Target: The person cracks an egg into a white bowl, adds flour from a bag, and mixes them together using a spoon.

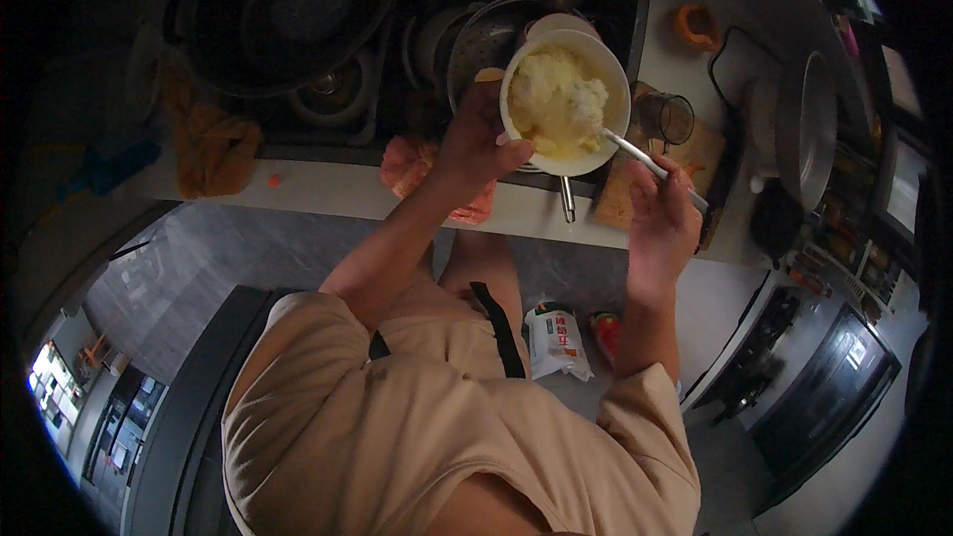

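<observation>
My left hand (484, 138) grips the rim of a white bowl (622, 82), its thumb at the near left edge. Inside the bowl lies a pale yellow, lumpy and partly powdery mixture (558, 100). My right hand (665, 212) holds the handle of a metal utensil (644, 156), whose far end dips into the mixture at the bowl's right side; the mixture hides its tip. Below the bowl a short metal handle (568, 201) sticks out over the counter edge. A pinkish-red cloth (473, 210) lies under my left forearm.
A large dark pan (223, 37) stands on the stove at the left. To the right are a wooden cutting board (614, 197), a glass (676, 119), an orange hollow piece (697, 27) and a large metal pan (815, 134). An orange-brown cloth (216, 156) hangs at the counter's left edge.
</observation>
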